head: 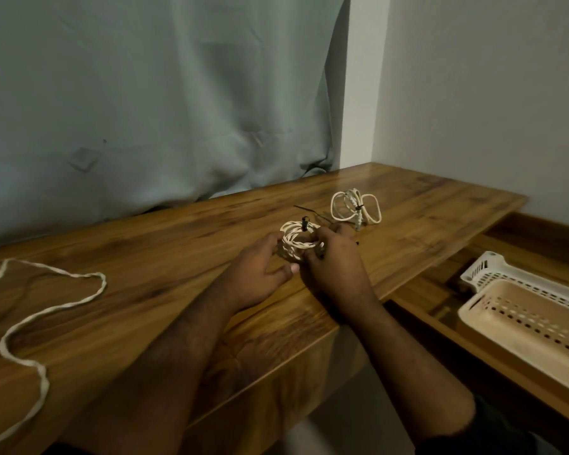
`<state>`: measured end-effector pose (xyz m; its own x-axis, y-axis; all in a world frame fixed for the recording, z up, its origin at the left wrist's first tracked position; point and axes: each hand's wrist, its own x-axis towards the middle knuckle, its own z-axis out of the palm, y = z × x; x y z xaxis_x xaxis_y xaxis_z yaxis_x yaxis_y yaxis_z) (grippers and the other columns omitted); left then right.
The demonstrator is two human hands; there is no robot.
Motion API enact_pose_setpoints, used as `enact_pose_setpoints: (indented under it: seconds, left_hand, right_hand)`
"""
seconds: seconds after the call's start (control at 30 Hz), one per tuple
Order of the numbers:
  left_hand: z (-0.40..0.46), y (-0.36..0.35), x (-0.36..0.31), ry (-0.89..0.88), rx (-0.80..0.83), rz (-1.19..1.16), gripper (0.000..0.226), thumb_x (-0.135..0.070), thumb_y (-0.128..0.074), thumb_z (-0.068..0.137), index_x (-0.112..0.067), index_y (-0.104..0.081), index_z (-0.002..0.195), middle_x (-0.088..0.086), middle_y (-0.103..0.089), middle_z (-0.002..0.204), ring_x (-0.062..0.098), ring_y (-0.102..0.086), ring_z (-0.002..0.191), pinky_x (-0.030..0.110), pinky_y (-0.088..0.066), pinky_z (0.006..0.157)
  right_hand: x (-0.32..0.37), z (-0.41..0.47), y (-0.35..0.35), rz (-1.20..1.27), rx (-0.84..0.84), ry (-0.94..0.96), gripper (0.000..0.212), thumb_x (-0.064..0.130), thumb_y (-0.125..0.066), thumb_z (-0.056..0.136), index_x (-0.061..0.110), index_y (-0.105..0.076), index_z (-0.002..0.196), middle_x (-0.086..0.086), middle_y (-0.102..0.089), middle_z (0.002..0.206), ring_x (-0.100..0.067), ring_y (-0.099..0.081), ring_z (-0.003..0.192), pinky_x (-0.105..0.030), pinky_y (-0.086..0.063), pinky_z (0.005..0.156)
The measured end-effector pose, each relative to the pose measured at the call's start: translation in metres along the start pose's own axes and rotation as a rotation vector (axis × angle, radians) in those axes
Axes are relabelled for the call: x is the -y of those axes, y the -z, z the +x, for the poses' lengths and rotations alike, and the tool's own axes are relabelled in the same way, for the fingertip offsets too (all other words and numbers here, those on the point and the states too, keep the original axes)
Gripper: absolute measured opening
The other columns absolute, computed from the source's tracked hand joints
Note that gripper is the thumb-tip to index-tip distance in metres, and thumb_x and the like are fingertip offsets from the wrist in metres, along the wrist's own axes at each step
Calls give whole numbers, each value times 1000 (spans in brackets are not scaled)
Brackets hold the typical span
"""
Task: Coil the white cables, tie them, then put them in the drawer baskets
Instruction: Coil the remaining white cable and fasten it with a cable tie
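Observation:
A coiled white cable [295, 240] with a dark tie on its far side sits at the middle of the wooden table [151, 257]. My left hand [260, 270] grips the coil's left side and my right hand [332, 261] grips its right side. Behind them lies a second white cable [355, 208], coiled and bound with a dark tie. A long loose white cable [46, 310] snakes over the table's left part. At the right an open drawer [440, 310] holds a beige basket [513, 326] and a white basket [493, 267] behind it.
A thin dark tie [309, 214] lies on the table between the two coils. A grey curtain [151, 103] hangs behind the table, touching its back edge. A white wall [473, 93] stands at the right.

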<state>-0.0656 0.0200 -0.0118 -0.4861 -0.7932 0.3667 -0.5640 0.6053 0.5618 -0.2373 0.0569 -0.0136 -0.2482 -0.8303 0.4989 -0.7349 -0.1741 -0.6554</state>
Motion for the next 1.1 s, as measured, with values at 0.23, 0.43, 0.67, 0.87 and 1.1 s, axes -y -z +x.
enact_pose_setpoints:
  seconds: [0.23,0.43,0.67,0.87,1.1]
  left_hand:
    - [1,-4,-6,-52,18,118,66,-41,-64,99,-19,-37,155,3,-48,155,19,-47,139,31,-38,112]
    - [7,-16,-13,-131,44,380,65,-50,-52,102,-24,-32,157,1,-43,157,20,-43,141,38,-37,113]
    - [36,-42,-25,-48,-8,523,45,-38,-46,106,-24,-45,149,3,-54,145,25,-51,133,45,-41,107]
    - [46,-49,-26,-23,-88,489,29,-32,-50,103,-18,-66,123,5,-66,121,25,-59,115,40,-46,96]
    - [38,-44,-31,-16,-196,482,25,-27,-53,101,-13,-67,117,7,-69,114,28,-62,110,41,-49,90]
  right_hand:
    - [-6,-2,9,49,-124,-42,24,11,-69,92,12,-70,116,-7,-47,134,-15,-57,108,-17,-39,92]
    - [-34,4,35,25,-297,-159,30,11,-65,96,11,-61,126,-10,-40,141,-18,-52,117,-19,-40,98]
    - [-75,31,51,-72,-306,-358,33,11,-65,94,7,-61,126,-18,-36,142,-30,-55,115,-30,-44,103]
    - [-76,36,43,-167,-301,-382,39,24,-65,96,8,-54,131,-23,-35,148,-38,-49,125,-45,-44,105]
    - [-62,25,39,-298,-274,-214,42,33,-57,100,12,-52,136,-20,-35,154,-34,-34,144,-51,-29,117]
